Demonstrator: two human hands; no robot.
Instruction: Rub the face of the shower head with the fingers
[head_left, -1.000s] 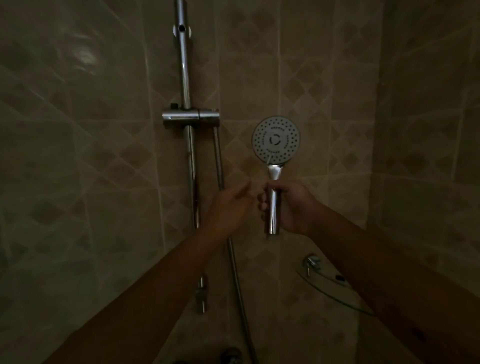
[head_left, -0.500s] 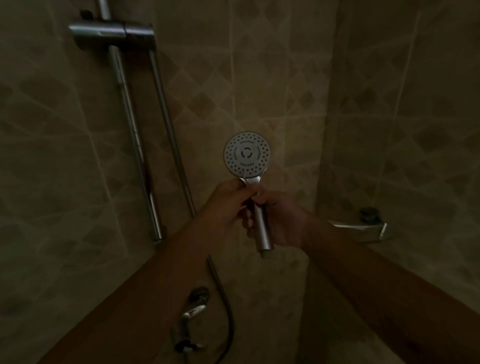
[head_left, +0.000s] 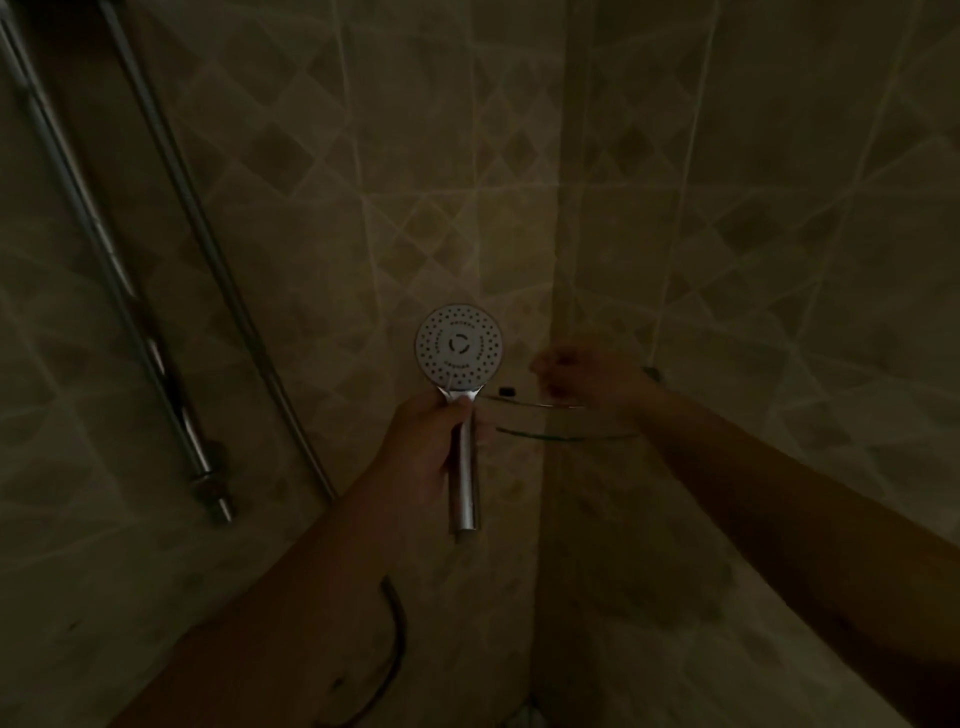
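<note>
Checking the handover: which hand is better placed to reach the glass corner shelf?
Right hand: free, blurred, beside the glass corner shelf. Left hand grips the shower head.

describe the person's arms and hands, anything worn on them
Both forearms are bare as far as the dim picture shows: no sleeves, watch or bracelet in view. The left hand and right hand wear no gloves, and no rings show. The right hand is blurred, so small details on its fingers cannot be told.

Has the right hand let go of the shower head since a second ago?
Yes. The right hand moved right to the glass corner shelf; the left hand grips the shower head.
</note>
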